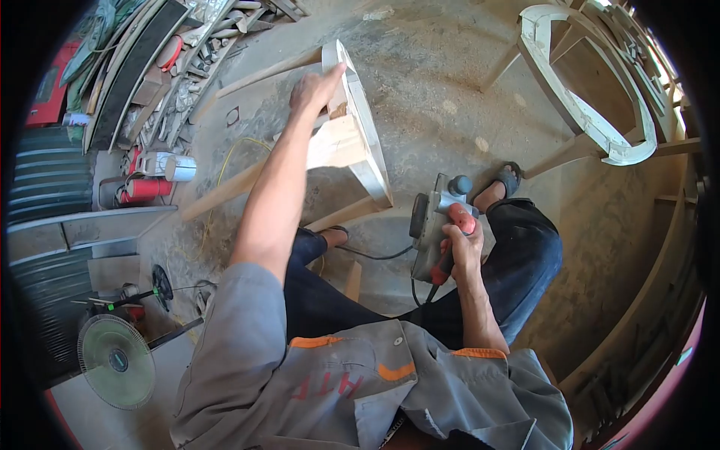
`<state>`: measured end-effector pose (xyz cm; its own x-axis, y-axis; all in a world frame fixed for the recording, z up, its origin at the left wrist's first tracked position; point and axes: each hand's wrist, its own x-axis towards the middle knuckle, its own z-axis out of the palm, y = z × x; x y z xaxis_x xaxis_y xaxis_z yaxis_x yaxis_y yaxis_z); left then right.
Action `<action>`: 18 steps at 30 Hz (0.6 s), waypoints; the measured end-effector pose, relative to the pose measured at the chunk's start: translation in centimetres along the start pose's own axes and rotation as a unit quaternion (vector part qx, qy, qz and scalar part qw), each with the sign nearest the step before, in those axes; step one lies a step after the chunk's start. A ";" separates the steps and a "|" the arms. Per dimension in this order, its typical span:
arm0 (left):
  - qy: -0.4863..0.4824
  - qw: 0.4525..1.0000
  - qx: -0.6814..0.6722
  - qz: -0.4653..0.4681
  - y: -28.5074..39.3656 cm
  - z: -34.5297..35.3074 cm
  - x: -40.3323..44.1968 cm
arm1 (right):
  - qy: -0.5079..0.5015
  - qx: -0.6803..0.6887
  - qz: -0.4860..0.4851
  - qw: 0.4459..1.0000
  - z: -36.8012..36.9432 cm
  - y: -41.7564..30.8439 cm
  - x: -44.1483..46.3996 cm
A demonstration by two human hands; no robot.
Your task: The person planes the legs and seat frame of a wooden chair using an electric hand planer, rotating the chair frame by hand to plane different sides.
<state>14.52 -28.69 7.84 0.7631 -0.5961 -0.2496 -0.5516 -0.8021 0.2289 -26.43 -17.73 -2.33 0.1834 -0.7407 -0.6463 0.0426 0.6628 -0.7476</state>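
Note:
A curved wooden frame with legs (pixel 367 127) lies on its side in front of me, its legs pointing left. My left hand (pixel 315 90) is closed at the frame's upper end, one digit lying along the pale top edge; the other fingers are partly hidden. My right hand (pixel 465 251) is wrapped round the handle of an electric planer (pixel 433 236) with a grey body, red grip parts and a round dark knob. The planer is held above my right leg, apart from the frame, and its black cord (pixel 375 256) runs off to the left.
Another wooden frame (pixel 570 105) stands at the upper right beside stacked timber. Scrap and tools (pixel 176 67) crowd the upper left, with red and white cans (pixel 146 189) below. A fan (pixel 116 361) stands lower left. A yellow cord (pixel 223 169) crosses the concrete floor.

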 end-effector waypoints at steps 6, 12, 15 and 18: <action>0.129 0.969 0.066 0.201 -16.6 -2.6 -13.8 | 0.030 0.035 0.018 0.999 -0.6 1.5 0.7; 0.085 0.991 0.015 0.098 -20.9 -3.3 -10.1 | 0.039 0.022 0.029 0.999 -1.1 0.3 -0.3; 0.103 0.981 0.111 0.119 -18.7 -3.2 -8.4 | 0.053 0.025 0.026 0.998 -1.4 -0.4 -0.3; 0.125 0.967 0.141 0.174 -18.9 -3.7 -8.7 | 0.058 0.035 0.017 0.998 -1.1 -0.9 -0.4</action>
<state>19.58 -8.25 9.19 0.5531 -0.8322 0.0397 -0.8324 -0.5540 -0.0154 -27.61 -18.09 -1.56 0.0703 -0.7223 -0.6880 0.1072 0.6912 -0.7147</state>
